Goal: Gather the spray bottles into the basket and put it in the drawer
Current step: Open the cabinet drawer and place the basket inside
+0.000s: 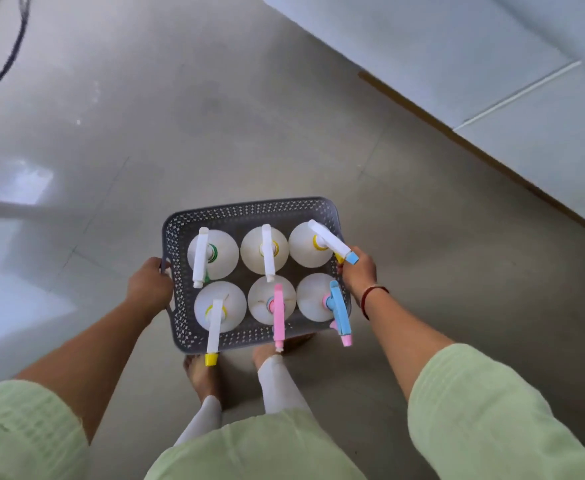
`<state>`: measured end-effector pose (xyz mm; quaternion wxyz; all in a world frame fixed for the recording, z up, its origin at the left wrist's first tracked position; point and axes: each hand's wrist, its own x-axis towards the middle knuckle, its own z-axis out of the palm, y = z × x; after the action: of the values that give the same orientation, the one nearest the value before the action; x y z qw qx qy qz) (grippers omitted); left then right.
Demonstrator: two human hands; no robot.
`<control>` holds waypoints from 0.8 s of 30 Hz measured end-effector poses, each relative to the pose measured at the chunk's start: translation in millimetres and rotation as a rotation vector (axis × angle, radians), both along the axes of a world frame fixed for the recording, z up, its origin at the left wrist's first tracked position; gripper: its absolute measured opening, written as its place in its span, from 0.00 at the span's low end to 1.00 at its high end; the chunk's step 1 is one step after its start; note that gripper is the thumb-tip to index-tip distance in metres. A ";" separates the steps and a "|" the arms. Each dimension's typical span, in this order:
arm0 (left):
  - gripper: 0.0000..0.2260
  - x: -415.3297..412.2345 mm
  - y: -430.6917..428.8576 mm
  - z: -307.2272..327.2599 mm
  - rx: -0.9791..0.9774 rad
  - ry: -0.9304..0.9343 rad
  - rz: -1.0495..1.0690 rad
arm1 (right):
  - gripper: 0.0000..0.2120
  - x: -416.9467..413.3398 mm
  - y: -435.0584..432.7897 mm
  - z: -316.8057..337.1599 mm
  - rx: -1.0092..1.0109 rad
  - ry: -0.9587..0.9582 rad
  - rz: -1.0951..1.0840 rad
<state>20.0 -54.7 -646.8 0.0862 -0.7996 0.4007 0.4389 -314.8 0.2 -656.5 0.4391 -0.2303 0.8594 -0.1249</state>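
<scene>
A grey perforated basket (249, 211) hangs in the air above the floor, carried level in front of me. Several white spray bottles stand upright inside it in two rows. One in the near row has a pink trigger head (278, 315), another a blue one (338, 311), and a far-row bottle (212, 252) has a white head with a green collar. My left hand (149, 284) grips the basket's left handle. My right hand (359, 271) holds the right side, partly hidden behind a white and blue nozzle.
Grey tiled floor (215, 116) spreads ahead and to the left. White cabinet fronts (492, 74) with a brown plinth run along the upper right. A dark cable (14, 53) hangs at the upper left. My bare feet (201, 375) stand directly below the basket.
</scene>
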 end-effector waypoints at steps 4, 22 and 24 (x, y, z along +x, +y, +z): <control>0.15 -77.5 -25.2 9.3 0.014 0.018 -0.141 | 0.11 -65.0 18.5 15.7 0.010 0.042 -0.121; 0.14 -320.3 -122.0 11.9 -0.018 0.079 -0.736 | 0.12 -193.9 92.8 29.2 0.013 0.129 -0.682; 0.14 -342.4 -133.5 8.5 -0.010 0.088 -0.806 | 0.12 -196.2 95.2 24.8 0.024 0.126 -0.786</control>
<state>-322.4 -188.2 -638.3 0.2303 -0.5592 0.6875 0.4019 -511.0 95.4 -631.7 0.3069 0.1143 0.9086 -0.2590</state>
